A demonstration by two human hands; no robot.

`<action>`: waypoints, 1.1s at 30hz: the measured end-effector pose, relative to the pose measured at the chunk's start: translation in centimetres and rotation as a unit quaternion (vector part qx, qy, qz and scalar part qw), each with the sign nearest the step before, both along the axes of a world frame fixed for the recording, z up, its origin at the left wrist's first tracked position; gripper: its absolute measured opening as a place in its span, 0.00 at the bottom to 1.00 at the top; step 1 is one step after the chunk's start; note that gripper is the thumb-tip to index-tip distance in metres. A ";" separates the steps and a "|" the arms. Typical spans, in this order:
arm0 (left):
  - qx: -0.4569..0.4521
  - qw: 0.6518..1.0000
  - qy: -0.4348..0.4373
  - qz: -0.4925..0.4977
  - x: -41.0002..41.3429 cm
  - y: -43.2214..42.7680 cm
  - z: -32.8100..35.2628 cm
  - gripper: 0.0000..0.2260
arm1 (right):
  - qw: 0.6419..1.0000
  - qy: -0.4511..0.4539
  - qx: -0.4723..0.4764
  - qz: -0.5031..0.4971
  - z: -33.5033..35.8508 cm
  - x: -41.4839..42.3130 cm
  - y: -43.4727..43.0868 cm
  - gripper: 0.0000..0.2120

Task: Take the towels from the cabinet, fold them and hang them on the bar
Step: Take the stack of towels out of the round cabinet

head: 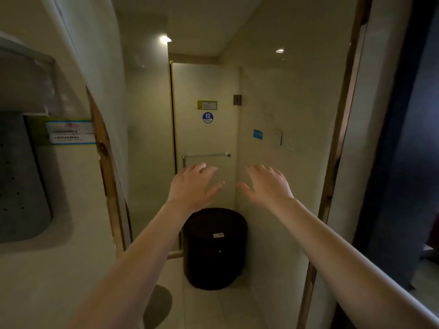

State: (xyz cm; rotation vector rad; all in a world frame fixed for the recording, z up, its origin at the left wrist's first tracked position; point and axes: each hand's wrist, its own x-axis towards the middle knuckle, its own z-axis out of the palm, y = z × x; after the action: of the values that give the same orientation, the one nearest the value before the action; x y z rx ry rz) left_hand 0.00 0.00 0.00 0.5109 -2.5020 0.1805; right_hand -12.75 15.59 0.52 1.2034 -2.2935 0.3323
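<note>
Blue round "PULL" sticker [207,117] above metal bar [206,155]

— The bar [206,155] above the bin [215,248]?
— Polished metal, on a smooth, glossy door [209,86]. The bin itself looks dark and matt.
— Left of the bin?
— Worn wooden frame [108,176].

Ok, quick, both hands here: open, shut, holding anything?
Left hand: open, fingers spread, holding nothing.
Right hand: open, fingers spread, holding nothing.
</note>
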 end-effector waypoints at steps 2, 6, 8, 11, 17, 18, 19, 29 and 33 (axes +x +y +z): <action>-0.001 1.000 -0.005 -0.001 -1.0 -0.5 -0.1 0.26 | 1.000 -0.001 0.000 0.003 -0.3 -1.2 -0.6 0.24; 0.001 1.000 -0.009 0.001 -3.5 -2.7 -0.8 0.27 | 1.000 -0.005 -0.001 0.009 -1.4 -4.2 -2.3 0.24; -0.006 1.000 -0.007 0.001 -5.0 -4.3 -1.1 0.27 | 1.000 -0.007 -0.001 0.009 -1.8 -6.0 -3.5 0.26; -0.011 1.000 -0.011 0.002 -7.7 -6.9 -1.3 0.28 | 1.000 -0.010 0.003 0.012 -2.2 -9.0 -5.7 0.27; -0.007 1.000 -0.005 0.003 -13.9 -12.5 -1.7 0.25 | 1.000 -0.024 0.007 0.019 -1.1 -14.9 -10.9 0.27; -0.007 1.000 -0.015 0.002 -14.9 -13.5 -1.5 0.25 | 1.000 -0.018 0.012 0.018 -0.8 -16.0 -11.8 0.27; -0.013 1.000 -0.021 0.003 -15.9 -14.6 -1.3 0.26 | 1.000 -0.010 0.016 0.014 -0.5 -17.1 -12.8 0.27; -0.033 0.999 0.024 0.026 -25.3 -22.1 -0.9 0.34 | 1.000 -0.010 0.014 0.018 -0.3 -27.4 -21.2 0.28; -0.037 0.998 0.019 0.045 -29.4 -25.3 -1.3 0.34 | 0.999 -0.007 0.011 0.035 -0.7 -32.1 -25.1 0.26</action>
State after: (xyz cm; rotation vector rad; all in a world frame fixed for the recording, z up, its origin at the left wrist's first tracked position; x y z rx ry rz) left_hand -29.38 -25.35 -1.29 0.5910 -2.4280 0.2940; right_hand -44.87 -9.56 -0.16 1.2990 -2.2753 0.3427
